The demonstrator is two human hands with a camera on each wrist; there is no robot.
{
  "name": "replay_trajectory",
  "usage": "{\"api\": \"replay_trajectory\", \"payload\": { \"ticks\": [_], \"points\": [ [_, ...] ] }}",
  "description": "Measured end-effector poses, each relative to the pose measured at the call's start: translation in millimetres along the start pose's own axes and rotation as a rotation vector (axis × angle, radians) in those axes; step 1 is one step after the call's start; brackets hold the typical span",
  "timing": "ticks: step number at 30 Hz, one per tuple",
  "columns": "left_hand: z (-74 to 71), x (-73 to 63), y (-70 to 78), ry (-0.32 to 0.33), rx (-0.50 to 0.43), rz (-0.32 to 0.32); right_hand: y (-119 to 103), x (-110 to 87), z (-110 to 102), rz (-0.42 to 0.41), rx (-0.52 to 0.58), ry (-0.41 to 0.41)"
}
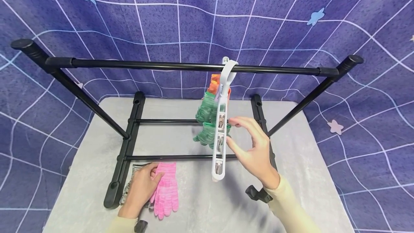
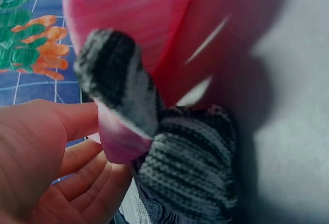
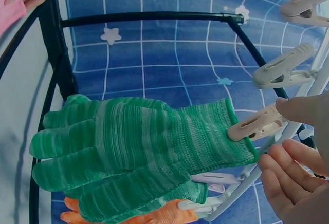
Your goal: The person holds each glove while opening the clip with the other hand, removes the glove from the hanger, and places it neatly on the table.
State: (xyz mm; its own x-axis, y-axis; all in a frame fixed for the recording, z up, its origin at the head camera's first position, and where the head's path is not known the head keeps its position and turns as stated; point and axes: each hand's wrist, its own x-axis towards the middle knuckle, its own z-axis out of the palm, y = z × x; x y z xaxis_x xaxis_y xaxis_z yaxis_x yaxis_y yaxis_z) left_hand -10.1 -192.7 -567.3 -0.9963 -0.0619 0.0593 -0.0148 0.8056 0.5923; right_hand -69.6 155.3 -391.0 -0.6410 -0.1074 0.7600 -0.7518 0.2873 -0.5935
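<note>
My left hand (image 1: 142, 186) pinches the cuff end of a pink knit glove (image 1: 167, 190) lying at the front left. Under that hand lies a black-and-white knit glove (image 2: 190, 162), partly covered. My right hand (image 1: 253, 150) is beside a white clip hanger (image 1: 214, 161), thumb and fingers spread apart. In the right wrist view, its thumb is at the handle end of a beige clip (image 3: 259, 123), which bites the cuff of a green glove (image 3: 139, 136). Another green glove (image 1: 207, 107) and an orange glove (image 1: 213, 83) hang farther back on the hanger.
A black rack carries the hanger on its top bar (image 1: 145, 64); its lower bars (image 1: 168, 121) and feet (image 1: 113, 190) stand on the grey table (image 1: 200, 204). Free clips (image 3: 285, 67) line the hanger's near end. A blue gridded curtain (image 1: 161, 21) surrounds the table.
</note>
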Motion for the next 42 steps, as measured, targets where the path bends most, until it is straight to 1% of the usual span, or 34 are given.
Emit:
{"api": "replay_trajectory", "payload": {
  "ticks": [3, 11, 16, 21, 24, 28, 32, 37, 39, 42],
  "points": [
    [1.1, 0.1, -0.7, -0.004, 0.010, 0.006, 2.6, 0.9, 1.1, 0.023, 0.019, -0.016],
    [1.3, 1.0, -1.9, 0.005, 0.017, 0.023, 8.0, 0.2, 3.7, 0.096, 0.120, -0.053],
    [1.4, 1.7, -1.8, 0.001, 0.015, 0.017, 9.9, 2.7, 5.5, 0.113, 0.165, -0.054],
    [1.8, 1.7, -1.3, -0.011, 0.019, -0.005, 10.8, 5.2, 7.7, 0.118, 0.195, -0.069],
    [2.4, 0.8, -1.2, -0.018, 0.038, -0.013, 11.2, 6.1, 8.7, 0.118, 0.213, -0.070],
    [2.4, -0.3, -0.3, -0.018, 0.062, -0.012, 11.1, 7.1, 9.6, 0.112, 0.234, -0.067],
    [2.1, -0.7, 1.0, -0.013, 0.066, -0.004, 11.1, 7.9, 10.2, 0.098, 0.251, -0.058],
    [3.2, -1.3, 0.4, -0.013, 0.079, 0.021, 10.1, 7.2, 9.6, 0.092, 0.263, -0.051],
    [3.7, -1.3, 0.2, -0.023, 0.080, 0.021, 10.5, 6.6, 9.2, 0.088, 0.268, -0.054],
    [3.3, -1.3, 0.2, -0.041, 0.081, 0.003, 11.1, 6.3, 9.2, 0.077, 0.271, -0.061]
  ]
}}
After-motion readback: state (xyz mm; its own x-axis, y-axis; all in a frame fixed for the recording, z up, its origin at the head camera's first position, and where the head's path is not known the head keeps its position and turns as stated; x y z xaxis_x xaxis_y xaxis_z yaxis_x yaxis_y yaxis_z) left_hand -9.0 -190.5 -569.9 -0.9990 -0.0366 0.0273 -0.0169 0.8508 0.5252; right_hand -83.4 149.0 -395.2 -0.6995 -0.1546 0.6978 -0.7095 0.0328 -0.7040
